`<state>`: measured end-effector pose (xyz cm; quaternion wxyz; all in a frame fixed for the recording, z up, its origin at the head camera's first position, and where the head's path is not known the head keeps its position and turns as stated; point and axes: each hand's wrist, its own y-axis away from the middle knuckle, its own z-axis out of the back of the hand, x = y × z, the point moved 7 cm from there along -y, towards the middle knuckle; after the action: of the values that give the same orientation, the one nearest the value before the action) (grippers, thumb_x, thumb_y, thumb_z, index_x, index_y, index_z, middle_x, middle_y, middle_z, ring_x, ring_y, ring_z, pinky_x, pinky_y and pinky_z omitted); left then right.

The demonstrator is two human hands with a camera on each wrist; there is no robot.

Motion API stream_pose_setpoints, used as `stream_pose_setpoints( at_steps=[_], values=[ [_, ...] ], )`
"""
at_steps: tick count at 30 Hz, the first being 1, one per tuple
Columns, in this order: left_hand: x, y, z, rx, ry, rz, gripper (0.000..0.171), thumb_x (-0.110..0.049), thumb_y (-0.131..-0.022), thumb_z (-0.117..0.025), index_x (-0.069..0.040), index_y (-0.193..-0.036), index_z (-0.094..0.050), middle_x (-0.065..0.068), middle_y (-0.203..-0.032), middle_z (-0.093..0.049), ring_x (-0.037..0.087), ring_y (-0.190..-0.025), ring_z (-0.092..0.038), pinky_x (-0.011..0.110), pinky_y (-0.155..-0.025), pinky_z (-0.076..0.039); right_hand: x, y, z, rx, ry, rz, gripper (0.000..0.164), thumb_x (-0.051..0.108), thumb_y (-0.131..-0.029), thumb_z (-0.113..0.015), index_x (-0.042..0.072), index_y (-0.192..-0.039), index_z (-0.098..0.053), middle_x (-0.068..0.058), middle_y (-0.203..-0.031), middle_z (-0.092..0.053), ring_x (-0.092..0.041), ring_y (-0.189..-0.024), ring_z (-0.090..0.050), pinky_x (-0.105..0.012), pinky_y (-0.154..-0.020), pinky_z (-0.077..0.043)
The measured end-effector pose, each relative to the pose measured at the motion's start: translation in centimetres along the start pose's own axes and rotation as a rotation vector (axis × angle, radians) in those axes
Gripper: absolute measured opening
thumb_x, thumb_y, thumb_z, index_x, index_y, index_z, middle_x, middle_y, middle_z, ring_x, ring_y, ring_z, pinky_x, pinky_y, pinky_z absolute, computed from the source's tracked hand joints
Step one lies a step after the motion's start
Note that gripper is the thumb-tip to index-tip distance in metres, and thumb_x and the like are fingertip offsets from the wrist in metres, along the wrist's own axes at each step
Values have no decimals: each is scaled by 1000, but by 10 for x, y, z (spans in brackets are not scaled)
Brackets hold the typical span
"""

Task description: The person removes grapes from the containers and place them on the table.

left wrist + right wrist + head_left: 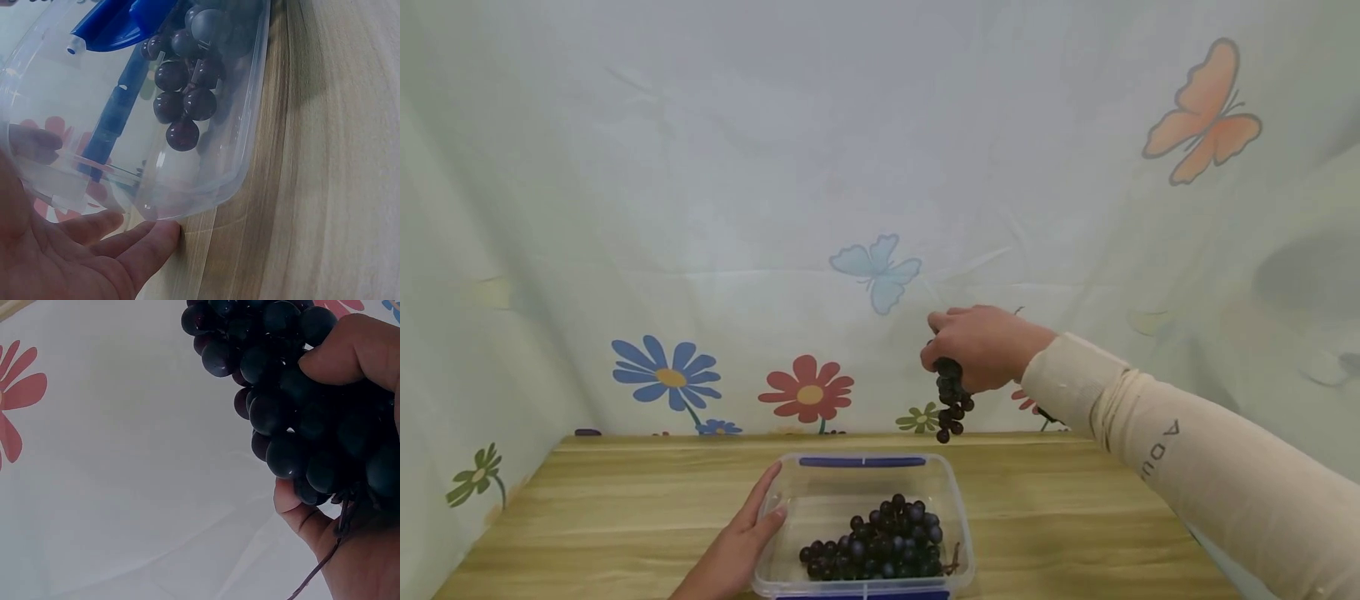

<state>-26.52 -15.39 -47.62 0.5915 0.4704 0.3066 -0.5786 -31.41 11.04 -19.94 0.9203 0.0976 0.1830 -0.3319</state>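
Dark purple grapes (880,542) lie in a bunch inside a clear plastic container (962,533) with blue clips, which stands lidless on the table. My left hand (737,537) steadies the container's left side, thumb at the rim; in the left wrist view its fingers (147,253) lie nearly straight along the outer wall. Above and beyond the container, my right hand (988,346) grips a second bunch of grapes (275,412), which dangles in the air. Its thumb and fingers curl round that bunch, and a thin stem (315,569) sticks out by the palm.
The wood-grain table (647,500) extends to both sides of the container. Behind it hangs a pale curtain (760,208) printed with flowers and butterflies. A small dark blue object (587,432) sits at the table's far left edge.
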Motion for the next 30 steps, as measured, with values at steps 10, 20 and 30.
stream_pose_setpoints(
  at_steps=[10,20,30],
  values=[
    [3,-1,0,10,16,32,67,-42,-110,-48,-35,-168,-14,26,-173,-16,57,-155,-18,78,-119,-20,-9,6,-5,18,7,-14,23,12,-83,-84,28,-95,-74,1,-89,-53,-15,-76,-48,-30,-65,-47],
    [6,-3,1,1,-12,27,67,-43,-109,-49,-37,-167,-16,25,-173,-17,56,-156,-18,79,-118,-22,-18,10,-9,10,-11,-35,22,12,-81,-86,28,-90,-73,3,-85,-52,-14,-75,-48,-30,-66,-48],
    [5,-2,1,2,7,8,67,-41,-109,-50,-34,-168,-17,25,-173,-17,56,-157,-17,79,-119,-20,-23,19,-10,-15,-1,-44,22,10,-82,-84,27,-88,-72,3,-83,-51,-14,-75,-46,-31,-67,-45]
  ],
)
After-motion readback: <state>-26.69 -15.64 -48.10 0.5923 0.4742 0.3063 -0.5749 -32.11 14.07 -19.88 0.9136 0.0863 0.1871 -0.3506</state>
